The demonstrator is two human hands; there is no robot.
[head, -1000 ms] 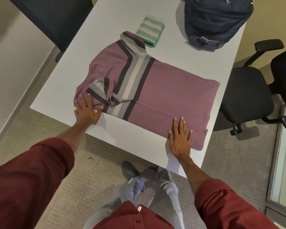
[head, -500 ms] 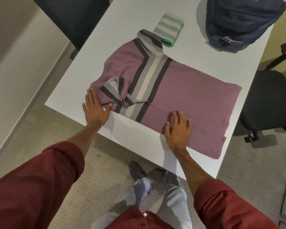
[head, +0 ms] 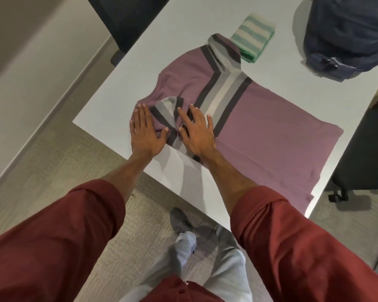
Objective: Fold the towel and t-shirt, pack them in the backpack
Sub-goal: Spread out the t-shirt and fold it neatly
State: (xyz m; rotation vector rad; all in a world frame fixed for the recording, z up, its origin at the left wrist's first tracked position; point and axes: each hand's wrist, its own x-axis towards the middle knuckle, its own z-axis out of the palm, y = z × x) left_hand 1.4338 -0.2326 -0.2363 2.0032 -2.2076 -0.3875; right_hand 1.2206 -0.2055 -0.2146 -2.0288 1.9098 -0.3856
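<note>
A purple t-shirt [head: 268, 125] with grey, white and dark stripes lies flat on the white table [head: 179, 29], its near sleeve folded in over the body. My left hand [head: 145, 132] presses flat on the folded sleeve at the shirt's left end. My right hand [head: 195, 129] lies flat beside it on the striped part, fingers spread. A folded green-and-white striped towel [head: 252, 38] sits just beyond the shirt's far sleeve. The dark blue backpack [head: 349, 33] lies at the table's far right.
A black office chair [head: 364, 153] stands at the table's right side, and a dark chair back [head: 127, 18] at the far left. The near table edge [head: 183, 192] runs just in front of my legs, over beige carpet.
My right hand has slid left along the shirt's near edge, from the hem end to the striped part beside my left hand. The left hand has stayed on the sleeve.
</note>
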